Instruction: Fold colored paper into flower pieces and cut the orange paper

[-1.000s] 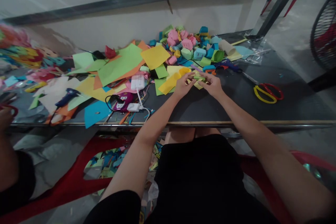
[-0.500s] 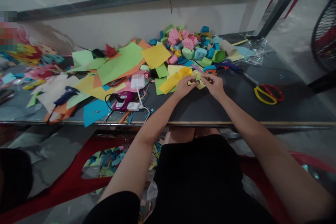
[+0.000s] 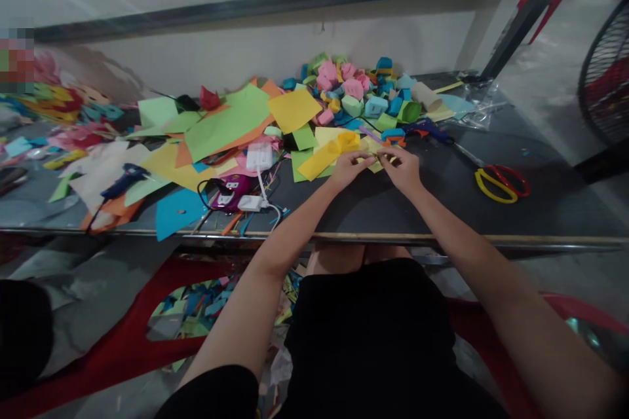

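My left hand (image 3: 351,168) and my right hand (image 3: 403,167) meet over the table, fingertips pinched close together. Between them is a small yellow-green paper piece (image 3: 377,155), mostly hidden by the fingers. Just behind my left hand lies a curled yellow paper strip (image 3: 322,162), on top of green and pale yellow sheets. Beyond my right hand is a blue glue gun (image 3: 428,129), and a small blue and orange folded paper piece (image 3: 393,136) sits near its tip.
Scissors with red and yellow handles (image 3: 502,184) lie at right. Folded paper pieces (image 3: 352,88) are heaped at the back. A purple power strip (image 3: 230,193) with cables, a second glue gun (image 3: 124,181) and coloured sheets (image 3: 230,119) cover the left. A fan (image 3: 607,78) stands at far right.
My fingertips have drawn closer around the paper piece, so less of it shows. The view has shifted slightly; the things on the table have stayed in place.
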Tool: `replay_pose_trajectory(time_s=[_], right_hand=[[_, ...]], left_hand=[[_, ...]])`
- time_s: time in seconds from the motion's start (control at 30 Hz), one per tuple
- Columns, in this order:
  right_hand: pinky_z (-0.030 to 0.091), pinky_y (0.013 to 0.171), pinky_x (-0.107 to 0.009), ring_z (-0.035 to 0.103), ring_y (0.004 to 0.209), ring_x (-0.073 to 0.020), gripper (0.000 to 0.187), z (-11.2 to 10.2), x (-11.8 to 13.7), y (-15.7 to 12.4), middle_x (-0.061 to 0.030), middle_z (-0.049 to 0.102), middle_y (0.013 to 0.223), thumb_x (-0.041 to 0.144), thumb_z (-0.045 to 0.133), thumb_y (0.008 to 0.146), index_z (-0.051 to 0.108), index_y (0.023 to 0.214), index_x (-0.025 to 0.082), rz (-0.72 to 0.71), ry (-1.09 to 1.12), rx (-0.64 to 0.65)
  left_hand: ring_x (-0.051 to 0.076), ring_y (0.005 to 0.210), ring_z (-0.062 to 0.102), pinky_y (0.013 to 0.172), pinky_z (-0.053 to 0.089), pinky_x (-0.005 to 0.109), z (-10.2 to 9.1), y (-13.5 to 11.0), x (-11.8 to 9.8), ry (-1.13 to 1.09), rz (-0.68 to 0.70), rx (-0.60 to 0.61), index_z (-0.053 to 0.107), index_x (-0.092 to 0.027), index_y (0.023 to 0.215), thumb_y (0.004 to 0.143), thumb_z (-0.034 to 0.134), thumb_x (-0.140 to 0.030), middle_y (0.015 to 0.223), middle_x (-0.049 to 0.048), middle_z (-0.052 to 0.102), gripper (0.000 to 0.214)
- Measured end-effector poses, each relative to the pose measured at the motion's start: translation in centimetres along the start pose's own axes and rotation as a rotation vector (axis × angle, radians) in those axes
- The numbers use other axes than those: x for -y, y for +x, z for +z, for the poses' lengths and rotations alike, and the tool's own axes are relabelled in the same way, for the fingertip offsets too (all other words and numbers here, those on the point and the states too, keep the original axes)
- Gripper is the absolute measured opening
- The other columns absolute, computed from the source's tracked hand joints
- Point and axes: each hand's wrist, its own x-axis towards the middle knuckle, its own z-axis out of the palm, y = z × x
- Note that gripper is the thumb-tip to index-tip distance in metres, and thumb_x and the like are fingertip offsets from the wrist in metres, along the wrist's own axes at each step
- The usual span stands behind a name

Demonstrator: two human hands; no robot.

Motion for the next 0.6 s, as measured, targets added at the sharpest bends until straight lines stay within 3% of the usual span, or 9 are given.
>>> replay_pose_trajectory(time_s=[0.13,0.27,0.37,0.6], right_hand=[[0.060,0.070,-0.035,0.071,0.070,-0.0196,0.024,-0.2,0.1,-0.2,-0.0057,0.081,0.098,0.033,0.061,0.090,0.083,0.095,0.025,-0.087,-0.155,-0.085],[0.061,0.090,-0.041,0.077,0.094,-0.0260,0.024,-0.3,-0.2,-0.2,-0.0066,0.082,0.104,0.032,0.060,0.092,0.084,0.097,0.027,-0.150,-0.240,-0.069],[0.061,0.093,-0.042,0.077,0.101,-0.0267,0.026,-0.3,-0.2,-0.3,-0.0063,0.081,0.106,0.032,0.059,0.094,0.084,0.099,0.027,-0.181,-0.249,-0.046],[0.062,0.090,-0.037,0.078,0.100,-0.0233,0.026,-0.3,0.0,-0.4,-0.0021,0.082,0.106,0.030,0.059,0.096,0.084,0.102,0.029,-0.208,-0.318,-0.022]], left_hand=[[0.014,0.074,0.065,0.066,0.051,0.027,0.6,-0.6,-1.0,-0.081,-0.001,-0.056,0.078,-0.017,0.094,0.081,0.075,-0.059,0.091,0.0057,0.078,0.045],[0.018,0.087,0.070,0.080,0.056,0.031,1.3,-0.8,-1.1,-0.166,-0.016,-0.086,0.077,-0.016,0.098,0.078,0.080,-0.050,0.096,0.0073,0.079,0.039],[0.019,0.091,0.071,0.087,0.056,0.034,1.5,-0.7,-0.8,-0.237,-0.053,-0.097,0.077,-0.015,0.099,0.074,0.085,-0.043,0.099,0.0083,0.078,0.038],[0.017,0.081,0.065,0.077,0.051,0.030,1.5,-0.7,-0.8,-0.229,-0.038,-0.095,0.077,-0.016,0.086,0.075,0.080,-0.053,0.085,0.0038,0.074,0.039]])
